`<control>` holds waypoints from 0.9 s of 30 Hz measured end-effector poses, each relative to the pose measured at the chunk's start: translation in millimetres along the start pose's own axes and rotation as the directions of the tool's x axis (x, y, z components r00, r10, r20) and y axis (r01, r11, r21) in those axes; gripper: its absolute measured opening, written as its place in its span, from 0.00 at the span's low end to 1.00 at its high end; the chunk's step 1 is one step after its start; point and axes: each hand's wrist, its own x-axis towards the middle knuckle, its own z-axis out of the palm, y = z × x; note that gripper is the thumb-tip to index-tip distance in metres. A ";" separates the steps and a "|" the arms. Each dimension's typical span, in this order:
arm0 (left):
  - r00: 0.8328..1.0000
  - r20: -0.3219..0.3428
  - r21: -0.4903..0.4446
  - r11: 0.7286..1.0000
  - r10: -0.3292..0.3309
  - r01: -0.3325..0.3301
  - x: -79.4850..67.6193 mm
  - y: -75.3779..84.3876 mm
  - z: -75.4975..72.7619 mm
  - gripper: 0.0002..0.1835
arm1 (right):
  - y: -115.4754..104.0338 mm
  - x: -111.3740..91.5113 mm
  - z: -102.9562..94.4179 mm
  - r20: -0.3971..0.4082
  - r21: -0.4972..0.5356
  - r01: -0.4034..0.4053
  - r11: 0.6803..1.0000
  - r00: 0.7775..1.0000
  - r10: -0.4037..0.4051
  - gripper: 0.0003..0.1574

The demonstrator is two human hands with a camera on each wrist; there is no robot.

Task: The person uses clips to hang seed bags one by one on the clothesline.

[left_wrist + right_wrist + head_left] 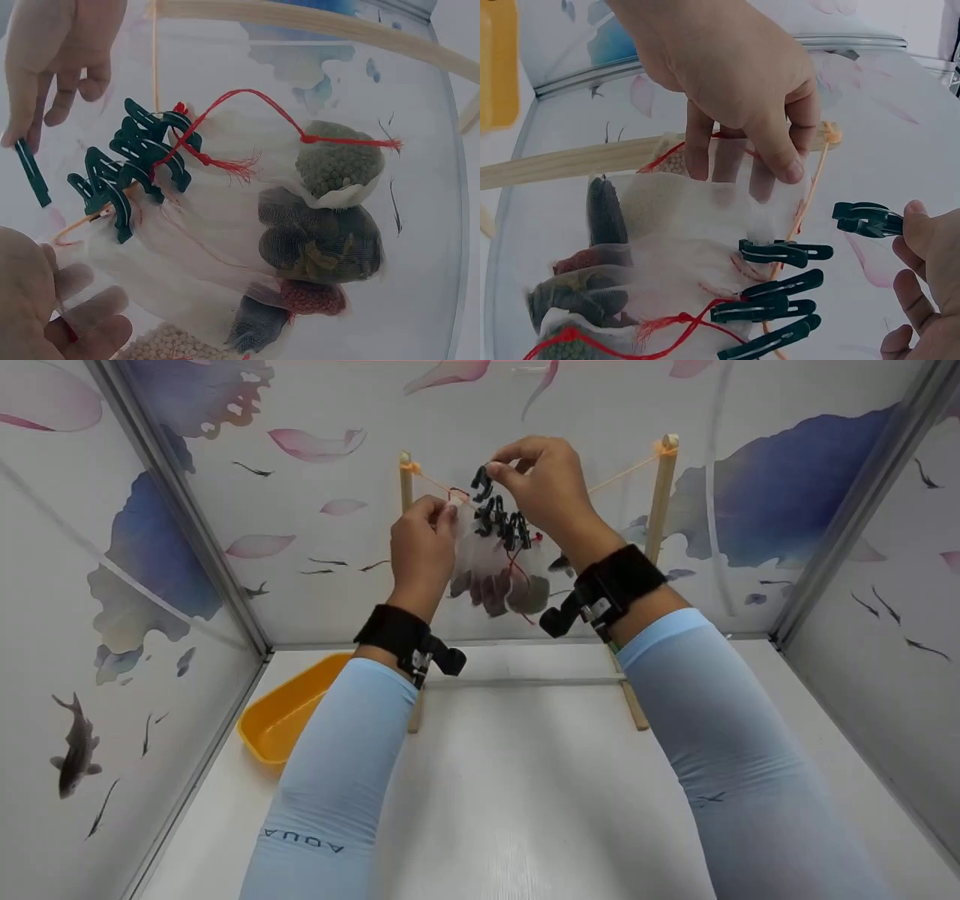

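Near the orange string (817, 174), my left hand (422, 547) pinches the top of a white mesh drawstring bag; its fingers show through the mesh, and pale round beads (169, 345) lie inside. A dark green clip (866, 219) is pinched between thumb and fingers of my right hand (547, 484), apart from the string. Several similar clips (124, 161) grip other mesh bags on the string. Those bags bulge with green grains (341, 161), dark pieces (319, 240), reddish grains (311, 298) and something dark grey (259, 322). Red tasselled cords (255, 94) dangle from them.
Two wooden posts (664, 502) hold the string's ends above a white table (510, 795). A yellow basin (296, 709) stands on the left, partly behind my left forearm. Printed panels (150, 585) enclose the back and sides.
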 end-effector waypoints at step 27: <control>0.997 0.072 -0.127 0.992 -0.002 0.011 -31.6 -27.5 5.3 0.18 | 34.6 -35.5 -13.4 0.175 -0.218 0.106 0.970 0.982 -0.069 0.27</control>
